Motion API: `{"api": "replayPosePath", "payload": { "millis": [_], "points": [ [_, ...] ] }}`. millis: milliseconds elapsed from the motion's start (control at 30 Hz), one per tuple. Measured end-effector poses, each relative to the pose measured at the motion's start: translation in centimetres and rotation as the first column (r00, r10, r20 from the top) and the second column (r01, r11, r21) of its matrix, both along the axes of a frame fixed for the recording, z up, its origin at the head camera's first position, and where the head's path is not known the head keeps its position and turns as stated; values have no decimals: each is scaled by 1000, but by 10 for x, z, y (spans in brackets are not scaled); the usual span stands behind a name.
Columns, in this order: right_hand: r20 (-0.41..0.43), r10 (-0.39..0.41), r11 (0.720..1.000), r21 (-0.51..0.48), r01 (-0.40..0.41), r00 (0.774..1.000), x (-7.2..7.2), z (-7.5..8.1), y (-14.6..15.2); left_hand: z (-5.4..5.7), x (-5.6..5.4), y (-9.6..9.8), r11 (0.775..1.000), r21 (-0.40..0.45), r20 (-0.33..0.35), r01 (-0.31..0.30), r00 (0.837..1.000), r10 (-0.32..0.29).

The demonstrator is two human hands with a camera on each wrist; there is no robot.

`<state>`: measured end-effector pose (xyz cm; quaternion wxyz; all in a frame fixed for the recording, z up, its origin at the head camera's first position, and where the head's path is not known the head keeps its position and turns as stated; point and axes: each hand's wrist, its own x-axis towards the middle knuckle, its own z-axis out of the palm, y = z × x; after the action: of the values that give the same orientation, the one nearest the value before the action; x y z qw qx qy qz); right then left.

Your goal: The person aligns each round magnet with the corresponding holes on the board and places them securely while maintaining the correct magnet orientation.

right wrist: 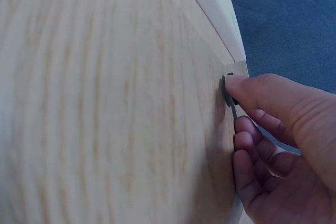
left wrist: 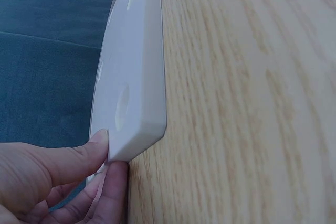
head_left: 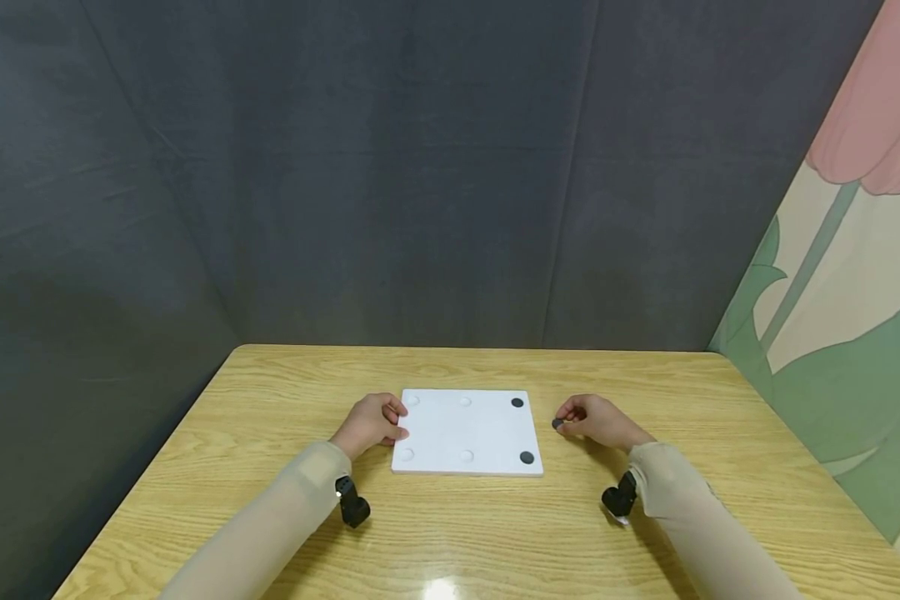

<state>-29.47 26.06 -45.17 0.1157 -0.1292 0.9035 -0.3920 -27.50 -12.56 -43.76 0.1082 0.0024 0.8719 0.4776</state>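
A white rectangular board (head_left: 461,429) with shallow round recesses lies flat on the table. Two dark discs sit in its right-hand recesses, one at the far corner (head_left: 517,402) and one at the near corner (head_left: 527,457). At the board's left edge my left hand (head_left: 373,421) grips it; the left wrist view shows the thumb on the top face and fingers against the side. Right of the board, apart from it, my right hand (head_left: 596,422) pinches a small dark disc (right wrist: 227,92) close to the tabletop. The fingers partly hide this disc.
The wood-grain table (head_left: 465,537) stretches around the board on all sides. Behind it and to the left hangs a dark cloth (head_left: 390,183). A wall with painted flowers (head_left: 855,292) stands on the right. Each wrist carries a small black camera.
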Motion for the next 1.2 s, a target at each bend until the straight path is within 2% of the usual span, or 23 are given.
{"api": "replayPosePath", "payload": {
  "millis": [300, 533, 700, 1000, 1200],
  "points": [
    [-19, 1, 1000, 19, 0, 1000, 2, 2, -2, -1, -1, -1, 1000, -8, -4, 5, 1000, -5],
    [-62, 17, 1000, 22, -16, 998, 3, 12, -8, -2, -2, -1, 1000, 2, -6, 4, 1000, -4],
    [-76, 48, 999, -1, -49, 996, 6, 23, -17, -2, -1, -1, 1000, 14, -4, 3, 1000, -3],
    [-167, 131, 991, 7, -132, 977, 11, 35, -39, -2, -1, 0, 1000, 26, -8, 4, 1000, -4],
    [-145, 170, 985, 3, -171, 975, 15, 39, -56, -1, -2, 0, 1000, 28, -6, 7, 1000, -7]
  ]
}}
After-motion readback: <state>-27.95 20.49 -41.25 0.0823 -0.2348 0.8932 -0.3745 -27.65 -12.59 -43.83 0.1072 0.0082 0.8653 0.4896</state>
